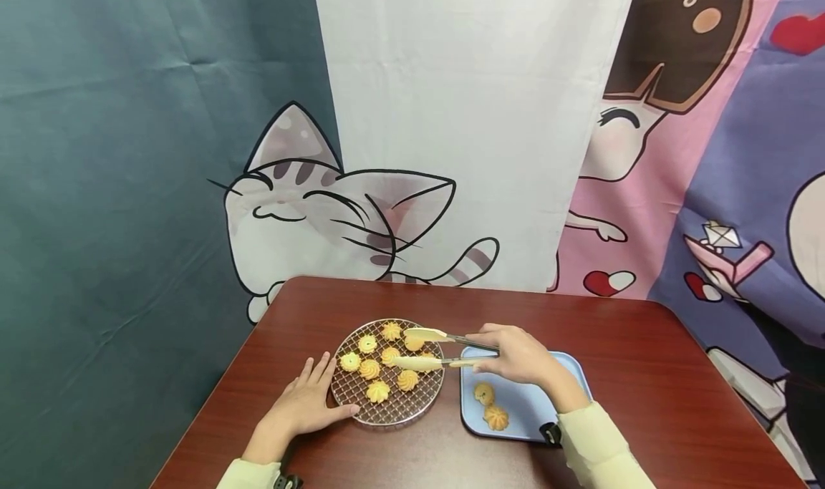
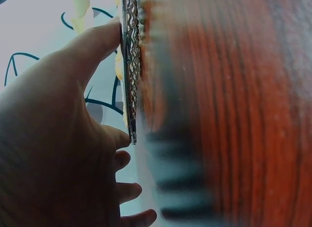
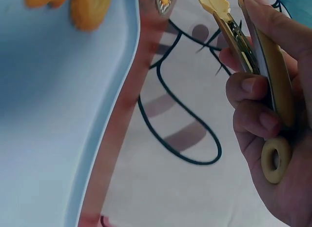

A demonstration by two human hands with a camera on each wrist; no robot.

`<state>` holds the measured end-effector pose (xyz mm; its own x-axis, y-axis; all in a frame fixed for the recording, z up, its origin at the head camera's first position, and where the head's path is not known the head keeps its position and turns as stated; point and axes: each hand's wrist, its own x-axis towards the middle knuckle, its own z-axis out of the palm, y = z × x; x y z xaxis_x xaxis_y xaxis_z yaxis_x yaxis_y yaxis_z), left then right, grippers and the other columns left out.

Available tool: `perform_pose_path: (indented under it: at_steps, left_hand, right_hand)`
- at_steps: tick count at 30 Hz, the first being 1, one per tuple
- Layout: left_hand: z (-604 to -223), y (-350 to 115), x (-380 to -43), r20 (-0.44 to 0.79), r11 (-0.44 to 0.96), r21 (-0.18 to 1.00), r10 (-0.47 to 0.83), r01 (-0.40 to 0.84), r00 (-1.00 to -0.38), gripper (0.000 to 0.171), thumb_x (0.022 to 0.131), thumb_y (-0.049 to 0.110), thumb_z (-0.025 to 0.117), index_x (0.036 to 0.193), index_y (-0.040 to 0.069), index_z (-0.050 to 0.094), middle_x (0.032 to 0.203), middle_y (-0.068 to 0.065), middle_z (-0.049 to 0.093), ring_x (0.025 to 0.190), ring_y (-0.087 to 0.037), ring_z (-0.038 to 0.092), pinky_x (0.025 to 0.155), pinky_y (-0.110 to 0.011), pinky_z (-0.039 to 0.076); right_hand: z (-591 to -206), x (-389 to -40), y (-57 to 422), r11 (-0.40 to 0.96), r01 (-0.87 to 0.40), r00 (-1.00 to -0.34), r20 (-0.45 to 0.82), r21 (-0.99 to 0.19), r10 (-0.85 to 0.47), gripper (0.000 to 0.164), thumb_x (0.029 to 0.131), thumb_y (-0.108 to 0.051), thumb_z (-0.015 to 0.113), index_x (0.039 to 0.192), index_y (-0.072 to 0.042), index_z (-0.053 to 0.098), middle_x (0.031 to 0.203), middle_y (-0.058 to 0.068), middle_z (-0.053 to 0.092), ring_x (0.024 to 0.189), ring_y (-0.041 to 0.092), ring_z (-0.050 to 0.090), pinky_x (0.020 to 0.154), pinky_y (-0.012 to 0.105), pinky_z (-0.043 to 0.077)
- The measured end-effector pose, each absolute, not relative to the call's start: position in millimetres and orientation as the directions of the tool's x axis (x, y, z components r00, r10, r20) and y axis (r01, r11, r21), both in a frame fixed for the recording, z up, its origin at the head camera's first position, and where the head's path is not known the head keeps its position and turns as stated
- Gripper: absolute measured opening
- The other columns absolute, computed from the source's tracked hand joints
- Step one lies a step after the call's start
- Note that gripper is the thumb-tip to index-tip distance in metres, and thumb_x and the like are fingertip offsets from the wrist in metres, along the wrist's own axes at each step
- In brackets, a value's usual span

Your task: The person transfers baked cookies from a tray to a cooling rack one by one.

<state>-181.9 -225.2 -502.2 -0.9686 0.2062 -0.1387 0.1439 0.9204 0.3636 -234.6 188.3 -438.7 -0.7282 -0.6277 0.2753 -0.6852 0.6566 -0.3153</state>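
Observation:
A round wire cooling rack (image 1: 401, 407) on the table bears several golden piped cookies (image 1: 378, 391). At the rack's left rim rests my left hand (image 1: 308, 397), fingers spread and thumb on the near edge. The left wrist view shows that thumb touching the rack's side (image 2: 131, 66). My right hand (image 1: 525, 360) grips yellow-tipped tongs (image 1: 422, 363), fingers wrapped round the handle in the right wrist view. The tongs' arms stand apart over the rack's right part, covering some cookies. I cannot tell whether their tips touch any.
Right of the rack lies a light blue tray (image 1: 528, 410), partly beneath my right forearm. Two cookies (image 1: 496, 417) sit near its left side. The brown wooden table (image 1: 361, 296) ends at a cartoon-printed curtain (image 1: 451, 117).

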Motion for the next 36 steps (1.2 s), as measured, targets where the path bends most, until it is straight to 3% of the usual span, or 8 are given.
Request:
perform_pose_path:
  at_steps: [8, 22, 27, 36]
  left_hand:
    - [-505.0, -225.4, -183.2, -0.138, 0.918, 0.366, 0.215, 0.152, -0.967, 0.116, 0.08, 0.075, 0.066, 0.159, 0.0, 0.027, 0.166, -0.021, 0.021, 0.15, -0.051, 0.017, 0.111, -0.072, 0.027]
    - [-501.7, -225.8, -182.4, -0.137, 0.92, 0.36, 0.216, 0.155, -0.967, 0.116, 0.08, 0.076, 0.065, 0.159, 0.0, 0.026, 0.166, -0.021, 0.021, 0.15, -0.05, 0.017, 0.112, -0.071, 0.027]
    - [-501.3, -225.5, -182.4, -0.135, 0.916, 0.371, 0.219, 0.156, -0.966, 0.116, 0.08, 0.075, 0.066, 0.159, -0.001, 0.027, 0.166, -0.021, 0.022, 0.15, -0.051, 0.018, 0.111, -0.072, 0.027]
    - [-499.2, -225.0, -182.3, -0.13, 0.913, 0.374, 0.225, 0.162, -0.966, 0.115, 0.08, 0.073, 0.068, 0.159, -0.001, 0.027, 0.166, -0.021, 0.023, 0.15, -0.051, 0.019, 0.111, -0.072, 0.027]
  right_hand:
    - [-438.8, -219.5, 221.9, 0.672, -0.667, -0.745, 0.289, -0.322, -0.601, 0.051, 0.081, -0.036, 0.085, 0.127, -0.015, 0.073, 0.101, -0.015, 0.067, 0.077, 0.0, 0.053, 0.066, 0.022, 0.047]
    - [-442.5, -184.5, 266.0, 0.733, -0.571, -0.821, 0.244, -0.371, -0.516, 0.053, 0.082, -0.046, 0.081, 0.125, -0.015, 0.074, 0.102, -0.013, 0.065, 0.079, 0.002, 0.054, 0.064, 0.021, 0.045]
    - [-444.4, -173.4, 279.6, 0.748, -0.551, -0.834, 0.223, -0.371, -0.504, 0.052, 0.082, -0.042, 0.083, 0.125, -0.014, 0.074, 0.105, -0.007, 0.069, 0.082, 0.005, 0.058, 0.066, 0.022, 0.047]
    - [-446.1, -159.7, 296.1, 0.747, -0.532, -0.846, 0.213, -0.399, -0.489, 0.048, 0.079, -0.031, 0.086, 0.123, -0.014, 0.075, 0.099, -0.014, 0.064, 0.079, 0.002, 0.054, 0.063, 0.02, 0.044]
